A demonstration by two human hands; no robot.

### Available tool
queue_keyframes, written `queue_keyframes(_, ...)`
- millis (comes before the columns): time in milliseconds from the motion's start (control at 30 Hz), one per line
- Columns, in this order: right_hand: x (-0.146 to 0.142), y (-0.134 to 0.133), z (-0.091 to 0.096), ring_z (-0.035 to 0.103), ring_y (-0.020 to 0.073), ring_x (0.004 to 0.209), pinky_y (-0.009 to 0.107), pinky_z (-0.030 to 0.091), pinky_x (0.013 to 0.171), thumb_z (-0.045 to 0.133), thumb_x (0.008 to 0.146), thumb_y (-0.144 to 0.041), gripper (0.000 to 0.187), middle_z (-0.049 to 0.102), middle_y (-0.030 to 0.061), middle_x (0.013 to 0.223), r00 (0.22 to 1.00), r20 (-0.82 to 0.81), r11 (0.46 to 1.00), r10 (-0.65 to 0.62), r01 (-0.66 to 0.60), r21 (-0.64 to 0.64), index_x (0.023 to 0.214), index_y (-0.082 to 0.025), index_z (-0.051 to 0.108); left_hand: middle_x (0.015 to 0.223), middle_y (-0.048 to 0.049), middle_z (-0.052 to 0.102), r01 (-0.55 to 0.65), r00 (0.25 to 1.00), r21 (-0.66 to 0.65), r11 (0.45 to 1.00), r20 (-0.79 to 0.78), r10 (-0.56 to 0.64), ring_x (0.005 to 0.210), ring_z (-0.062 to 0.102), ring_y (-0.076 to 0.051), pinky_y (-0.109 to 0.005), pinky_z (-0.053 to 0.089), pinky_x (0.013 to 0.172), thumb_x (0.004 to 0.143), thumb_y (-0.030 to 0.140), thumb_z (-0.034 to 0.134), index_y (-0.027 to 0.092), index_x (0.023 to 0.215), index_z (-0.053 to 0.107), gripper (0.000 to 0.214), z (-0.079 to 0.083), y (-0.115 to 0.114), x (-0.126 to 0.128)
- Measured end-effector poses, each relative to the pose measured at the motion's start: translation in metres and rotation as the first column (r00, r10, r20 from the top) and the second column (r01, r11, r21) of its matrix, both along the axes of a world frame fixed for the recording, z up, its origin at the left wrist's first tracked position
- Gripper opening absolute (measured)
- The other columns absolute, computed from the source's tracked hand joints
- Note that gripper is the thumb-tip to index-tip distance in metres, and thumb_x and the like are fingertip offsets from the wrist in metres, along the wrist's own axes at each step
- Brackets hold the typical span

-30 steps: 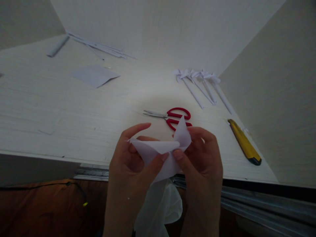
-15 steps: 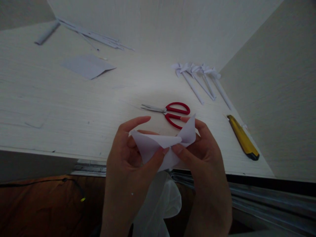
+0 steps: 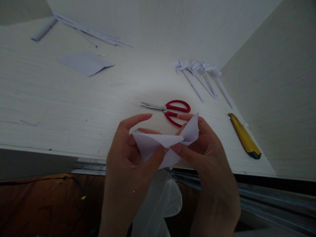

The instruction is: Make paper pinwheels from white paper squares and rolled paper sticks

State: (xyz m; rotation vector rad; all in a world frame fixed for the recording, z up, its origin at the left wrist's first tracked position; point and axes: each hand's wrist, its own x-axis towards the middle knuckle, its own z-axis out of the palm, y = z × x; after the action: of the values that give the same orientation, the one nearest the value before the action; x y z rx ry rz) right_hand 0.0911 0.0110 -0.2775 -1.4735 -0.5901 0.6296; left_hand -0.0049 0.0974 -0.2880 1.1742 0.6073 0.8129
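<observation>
A white paper pinwheel head (image 3: pixel 150 144), its corners folded in toward the middle, is held between both hands above the front edge of the white surface. My left hand (image 3: pixel 130 158) pinches it from the left, thumb on the near face and index finger raised off it. From the right, my right hand (image 3: pixel 204 148) grips it, thumb pressed near the centre and fingers behind a raised corner. Just beyond the hands lie red-handled scissors (image 3: pixel 177 106), blades slightly apart and pointing left. The fingertips behind the paper are partly hidden.
Several paper pinwheels on rolled sticks (image 3: pixel 195 82) lie at the back right. A yellow utility knife (image 3: pixel 244 136) rests by the right wall. At the back left are a paper square (image 3: pixel 86 64), a paper roll (image 3: pixel 44 29) and thin paper strips (image 3: pixel 91 33).
My right hand has shifted slightly right, and its wrist has swung outward. Both hands still hold the folded paper. The whole view has moved a little.
</observation>
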Motion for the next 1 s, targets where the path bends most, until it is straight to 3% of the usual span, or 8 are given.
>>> queue_keyframes(400,-0.003,0.000,0.003,0.067,0.0207,0.086,0.035,0.058,0.072,0.073,0.068,-0.024,0.046,0.070,0.0004,0.096,1.000,0.001,1.000,-0.028,0.028,-0.003,0.111,-0.030,0.056,0.079,-0.0003,0.069,-0.013,0.999,-0.118,0.993,-0.034,0.009,0.065,0.066,-0.018,-0.026,0.054,0.055,0.069,0.019,0.072,0.027,0.109,0.058,0.043,0.009,-0.003,0.000)
queue_keyframes(1000,-0.003,0.000,0.003,0.066,0.0217,0.092,0.036,0.057,0.074,0.072,0.069,-0.020,0.041,0.068,0.0006,0.098,0.999,0.022,1.000,-0.029,0.029,0.000,0.107,-0.028,0.060,0.086,-0.0002,0.070,0.049,0.999,-0.035,0.998,-0.003,-0.049,0.072,0.068,-0.016,-0.020,0.054,0.056,0.071,0.012,0.070,0.029,0.111,0.058,0.046,-0.002,0.002,-0.005)
